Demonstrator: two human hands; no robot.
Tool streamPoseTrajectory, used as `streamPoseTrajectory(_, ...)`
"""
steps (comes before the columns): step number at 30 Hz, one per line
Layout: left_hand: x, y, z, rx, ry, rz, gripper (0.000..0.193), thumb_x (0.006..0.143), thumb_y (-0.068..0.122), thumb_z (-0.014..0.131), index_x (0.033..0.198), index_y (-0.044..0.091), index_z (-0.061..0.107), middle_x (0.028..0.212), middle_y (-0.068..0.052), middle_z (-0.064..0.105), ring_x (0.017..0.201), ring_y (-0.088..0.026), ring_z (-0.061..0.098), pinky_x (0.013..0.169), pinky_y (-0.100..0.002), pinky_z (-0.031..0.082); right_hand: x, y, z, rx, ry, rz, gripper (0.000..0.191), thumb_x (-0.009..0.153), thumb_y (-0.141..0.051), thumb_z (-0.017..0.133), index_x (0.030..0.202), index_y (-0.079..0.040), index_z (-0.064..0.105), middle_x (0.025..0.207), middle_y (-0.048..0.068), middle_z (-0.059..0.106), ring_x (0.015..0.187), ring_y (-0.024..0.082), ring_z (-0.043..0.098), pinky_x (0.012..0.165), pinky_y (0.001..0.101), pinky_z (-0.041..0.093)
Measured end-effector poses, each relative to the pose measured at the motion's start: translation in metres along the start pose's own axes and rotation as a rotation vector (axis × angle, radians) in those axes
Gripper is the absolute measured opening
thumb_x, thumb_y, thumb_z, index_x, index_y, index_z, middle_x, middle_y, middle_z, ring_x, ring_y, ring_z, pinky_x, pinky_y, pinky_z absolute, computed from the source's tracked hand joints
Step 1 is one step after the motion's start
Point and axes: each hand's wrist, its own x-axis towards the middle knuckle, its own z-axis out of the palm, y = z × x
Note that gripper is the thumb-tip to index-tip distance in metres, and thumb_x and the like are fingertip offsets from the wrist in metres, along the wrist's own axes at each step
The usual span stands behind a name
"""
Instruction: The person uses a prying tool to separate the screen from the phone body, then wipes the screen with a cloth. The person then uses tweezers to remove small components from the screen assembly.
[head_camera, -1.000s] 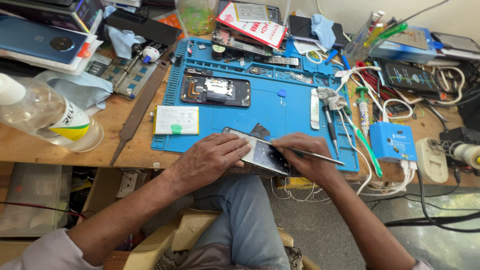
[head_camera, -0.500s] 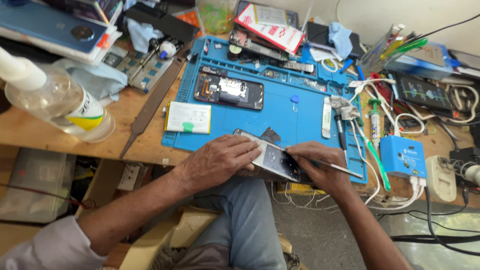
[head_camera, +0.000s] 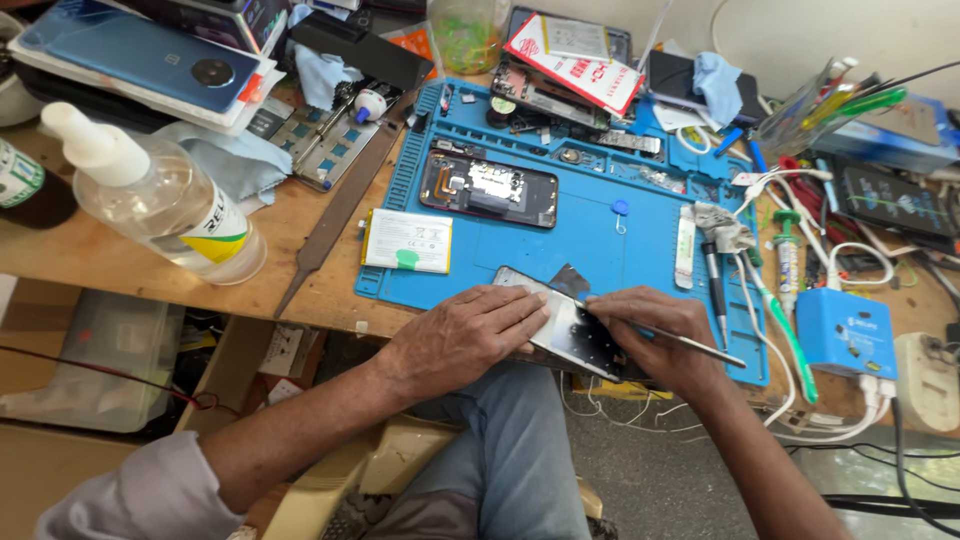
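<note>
Fingers of left hand lie flat, spread over phone panel, pinning it at near edge of blue mat w/ part overhanging bench edge. Right hand is pinched shut on thin metal tool, tip on panel. Battery sits just left; opened phone further back. Cluttered on both sides; little free room on mat.

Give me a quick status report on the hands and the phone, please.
Left hand flat on phone panel, pinning it at blue mat edge. Right hand in a pinch grip on thin metal tool, tip on panel. Battery lies clear, left.
</note>
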Motion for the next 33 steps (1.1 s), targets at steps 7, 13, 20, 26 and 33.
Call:
streamPoseTrajectory(7, 0.0, 0.001, -0.004, 0.092, -0.034, 0.033, 0.043, 0.097, 0.015, 0.059, 0.137, 0.002, 0.063, 0.136, -0.011, 0.065, 0.134, -0.025, 0.058, 0.115, -0.039, 0.045, 0.056, -0.014, 0.033, 0.071, -0.108, 0.016, 0.024, 0.086, -0.004, 0.073, 0.109, -0.008, 0.079, 0.1, 0.012, 0.08, 0.087, 0.023, 0.079, 0.075, 0.0332, 0.064)
streamPoseTrajectory(13, -0.004, -0.003, 0.0, 0.094, 0.015, 0.058, 0.044, 0.095, 0.014, 0.058, 0.137, 0.001, 0.062, 0.138, -0.013, 0.064, 0.135, -0.025, 0.057, 0.114, -0.039, 0.045, 0.044, -0.024, 0.022, -0.003, -0.061, -0.065, 0.027, 0.085, -0.003, 0.072, 0.111, -0.009, 0.08, 0.102, 0.012, 0.08, 0.093, 0.024, 0.079, 0.08, 0.0339, 0.063)
streamPoseTrajectory(20, -0.007, -0.001, -0.001, 0.108, -0.015, 0.056, 0.04, 0.095, 0.014, 0.058, 0.133, 0.001, 0.063, 0.133, -0.011, 0.066, 0.134, -0.025, 0.058, 0.113, -0.038, 0.046, 0.06, -0.012, 0.045, 0.097, -0.066, 0.006, 0.021, 0.088, -0.007, 0.074, 0.107, -0.009, 0.08, 0.098, 0.011, 0.08, 0.085, 0.022, 0.08, 0.074, 0.0324, 0.065)
streamPoseTrajectory(26, -0.009, 0.002, -0.005, -0.029, 0.02, 0.051, 0.035, 0.1, 0.011, 0.065, 0.135, 0.006, 0.064, 0.129, -0.007, 0.068, 0.133, -0.023, 0.061, 0.116, -0.037, 0.048, 0.053, -0.022, 0.047, 0.025, -0.054, 0.018, 0.018, 0.088, -0.009, 0.074, 0.105, -0.01, 0.081, 0.099, 0.01, 0.08, 0.086, 0.022, 0.079, 0.074, 0.0323, 0.065)
streamPoseTrajectory(33, -0.01, -0.005, -0.016, -0.096, 0.124, -0.458, 0.117, 0.056, 0.05, 0.095, 0.145, 0.003, 0.036, 0.125, -0.014, 0.065, 0.117, -0.034, 0.05, 0.103, -0.048, 0.04, 0.051, -0.027, 0.045, 0.012, -0.046, 0.021, 0.019, 0.087, -0.009, 0.074, 0.105, -0.01, 0.079, 0.099, 0.01, 0.079, 0.086, 0.023, 0.079, 0.075, 0.0347, 0.063)
